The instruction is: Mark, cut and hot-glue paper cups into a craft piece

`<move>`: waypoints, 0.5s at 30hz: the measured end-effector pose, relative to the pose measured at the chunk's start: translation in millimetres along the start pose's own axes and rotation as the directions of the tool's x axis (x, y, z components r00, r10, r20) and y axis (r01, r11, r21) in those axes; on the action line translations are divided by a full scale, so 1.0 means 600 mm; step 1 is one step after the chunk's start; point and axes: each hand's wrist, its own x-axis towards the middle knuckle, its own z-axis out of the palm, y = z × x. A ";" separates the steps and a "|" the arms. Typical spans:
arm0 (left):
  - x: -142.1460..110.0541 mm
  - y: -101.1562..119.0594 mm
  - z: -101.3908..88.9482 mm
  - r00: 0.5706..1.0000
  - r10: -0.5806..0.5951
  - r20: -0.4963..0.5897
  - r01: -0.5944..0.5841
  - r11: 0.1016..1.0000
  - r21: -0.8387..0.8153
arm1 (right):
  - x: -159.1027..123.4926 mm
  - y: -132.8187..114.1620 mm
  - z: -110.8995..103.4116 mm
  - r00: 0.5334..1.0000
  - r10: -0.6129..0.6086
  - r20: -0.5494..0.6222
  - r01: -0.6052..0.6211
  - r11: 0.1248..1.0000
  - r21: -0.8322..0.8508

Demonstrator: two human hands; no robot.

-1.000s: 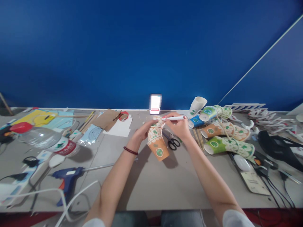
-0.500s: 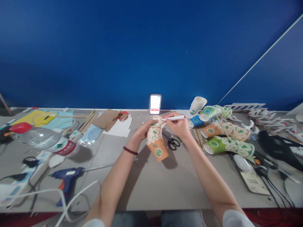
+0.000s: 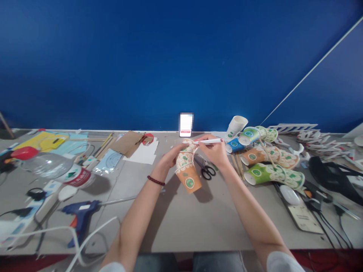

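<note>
My left hand (image 3: 171, 155) is closed around the far end of an orange and white paper-cup piece (image 3: 188, 174), made of cups joined end to end in a bend. The orange cup bottom with a green round mark points toward me, tilted down over the table. In my right hand (image 3: 213, 152) is a white marker (image 3: 210, 141) with a red end, its tip against the far part of the cup piece. Some fingertips of both hands are hidden. Black-handled scissors (image 3: 208, 172) lie on the table just right of the cup piece.
A lit phone (image 3: 185, 124) leans on the blue wall. On the right lie more joined cups (image 3: 273, 175), wooden sticks (image 3: 237, 166) and a white mouse (image 3: 289, 194). Leftward are a blue glue gun (image 3: 82, 217), a plastic bottle (image 3: 56, 166), cardboard (image 3: 126, 143) and a power strip (image 3: 34, 215).
The cup piece has shifted very slightly in my left hand. The marker stays in almost the same place against it.
</note>
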 end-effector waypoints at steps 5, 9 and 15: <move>-0.002 0.001 0.003 1.000 -0.026 -0.016 0.026 1.000 -0.017 | 0.000 0.001 -0.001 1.000 0.009 -0.001 -0.009 1.000 -0.003; -0.002 0.001 0.002 1.000 -0.027 0.003 0.028 0.999 -0.023 | 0.000 0.000 -0.002 1.000 -0.002 -0.014 0.002 1.000 -0.020; 0.000 -0.001 0.001 0.999 -0.033 0.008 0.033 0.999 -0.023 | 0.000 -0.002 -0.002 1.000 0.007 -0.014 -0.007 1.000 -0.010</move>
